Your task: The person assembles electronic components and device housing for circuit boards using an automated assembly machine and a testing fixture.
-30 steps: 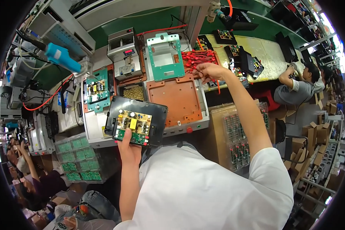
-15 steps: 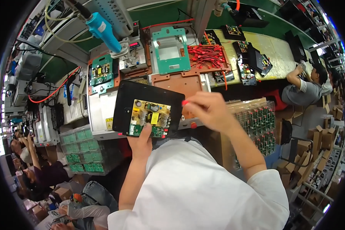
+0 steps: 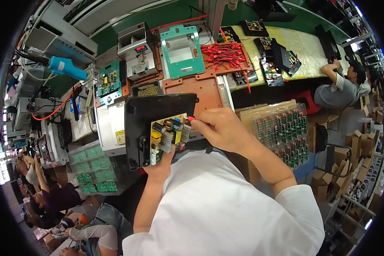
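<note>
My left hand (image 3: 159,168) grips the lower edge of a black plastic housing (image 3: 136,113), its thumb by the board. A circuit board (image 3: 178,138) with capacitors, silver heat sinks and a yellow-wrapped transformer sits in the housing, which is tilted. At the board's upper right corner, my right hand (image 3: 228,130) pinches a small red connector (image 3: 191,118). The connector's tip is at a pale socket on that corner; whether it is seated cannot be made out. Behind the housing lies an orange fixture plate (image 3: 192,91).
A green frame (image 3: 166,53) stands behind, beside a pile of red cables (image 3: 224,55). A screw bin (image 3: 147,91) and a blue electric screwdriver (image 3: 66,67) are to the left. Clear trays of boards (image 3: 281,132) stand at right, more green boards (image 3: 89,164) at left. A co-worker (image 3: 343,87) sits far right.
My right hand has brought the red connector left to the board's corner. The housing has turned and tilted in my left hand. The blue screwdriver appears farther left as the view shifted.
</note>
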`<state>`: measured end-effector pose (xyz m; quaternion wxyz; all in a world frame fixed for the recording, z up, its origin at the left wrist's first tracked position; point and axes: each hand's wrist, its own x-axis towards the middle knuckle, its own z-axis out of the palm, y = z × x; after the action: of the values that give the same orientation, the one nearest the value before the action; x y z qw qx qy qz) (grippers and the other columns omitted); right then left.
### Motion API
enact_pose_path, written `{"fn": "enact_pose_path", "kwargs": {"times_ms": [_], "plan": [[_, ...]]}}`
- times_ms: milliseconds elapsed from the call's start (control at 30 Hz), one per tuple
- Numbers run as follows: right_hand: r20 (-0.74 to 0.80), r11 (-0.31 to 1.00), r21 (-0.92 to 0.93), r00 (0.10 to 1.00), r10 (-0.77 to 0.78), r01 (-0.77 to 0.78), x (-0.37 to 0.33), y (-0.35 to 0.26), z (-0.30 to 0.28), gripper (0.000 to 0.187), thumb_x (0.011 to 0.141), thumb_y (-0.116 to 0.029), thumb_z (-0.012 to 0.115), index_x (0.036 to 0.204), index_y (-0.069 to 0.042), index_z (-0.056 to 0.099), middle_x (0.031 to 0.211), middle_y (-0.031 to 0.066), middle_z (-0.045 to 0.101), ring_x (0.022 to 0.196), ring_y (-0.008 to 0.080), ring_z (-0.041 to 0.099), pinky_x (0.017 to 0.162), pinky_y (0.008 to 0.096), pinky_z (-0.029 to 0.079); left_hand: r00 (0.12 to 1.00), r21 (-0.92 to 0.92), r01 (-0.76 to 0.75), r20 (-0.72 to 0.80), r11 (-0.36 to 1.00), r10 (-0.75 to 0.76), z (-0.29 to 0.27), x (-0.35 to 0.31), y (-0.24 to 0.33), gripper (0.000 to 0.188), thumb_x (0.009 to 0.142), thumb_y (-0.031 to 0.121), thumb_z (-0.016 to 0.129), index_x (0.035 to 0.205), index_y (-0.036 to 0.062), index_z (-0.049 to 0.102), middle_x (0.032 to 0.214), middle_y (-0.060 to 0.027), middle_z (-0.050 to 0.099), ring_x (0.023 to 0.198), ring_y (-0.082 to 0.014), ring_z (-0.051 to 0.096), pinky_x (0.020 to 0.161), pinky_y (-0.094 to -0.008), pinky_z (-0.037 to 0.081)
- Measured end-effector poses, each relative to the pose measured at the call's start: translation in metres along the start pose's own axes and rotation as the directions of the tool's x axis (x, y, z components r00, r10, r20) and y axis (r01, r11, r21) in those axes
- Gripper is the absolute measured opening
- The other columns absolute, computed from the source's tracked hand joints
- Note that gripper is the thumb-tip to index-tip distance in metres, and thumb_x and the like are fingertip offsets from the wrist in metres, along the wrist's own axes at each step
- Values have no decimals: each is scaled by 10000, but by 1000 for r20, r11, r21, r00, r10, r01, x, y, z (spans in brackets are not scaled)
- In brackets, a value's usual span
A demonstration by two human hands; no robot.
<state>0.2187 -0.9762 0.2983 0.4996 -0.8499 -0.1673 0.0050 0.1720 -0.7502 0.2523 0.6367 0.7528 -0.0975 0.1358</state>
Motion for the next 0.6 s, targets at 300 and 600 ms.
{"fn": "enact_pose_path", "kwargs": {"times_ms": [300,600], "plan": [[-102,960,-242,980,-169,140,0,-5,15,195,892,-185,669,750,-55,633,683,87,575,599,312,609,519,425,479,979,112,-114,180,987,93,-12,9,13,453,855,20,721,1281,-34,576,1192,-143,674,1071,-252,660,936,-358,512],[-161,955,-259,968,-191,145,-8,-13,20,136,849,-110,721,760,-41,644,648,82,538,549,255,559,480,376,436,961,382,-234,232,894,153,-26,-3,6,466,885,32,685,1332,-7,560,1308,-144,618,1178,-277,611,1032,-373,457]]}}
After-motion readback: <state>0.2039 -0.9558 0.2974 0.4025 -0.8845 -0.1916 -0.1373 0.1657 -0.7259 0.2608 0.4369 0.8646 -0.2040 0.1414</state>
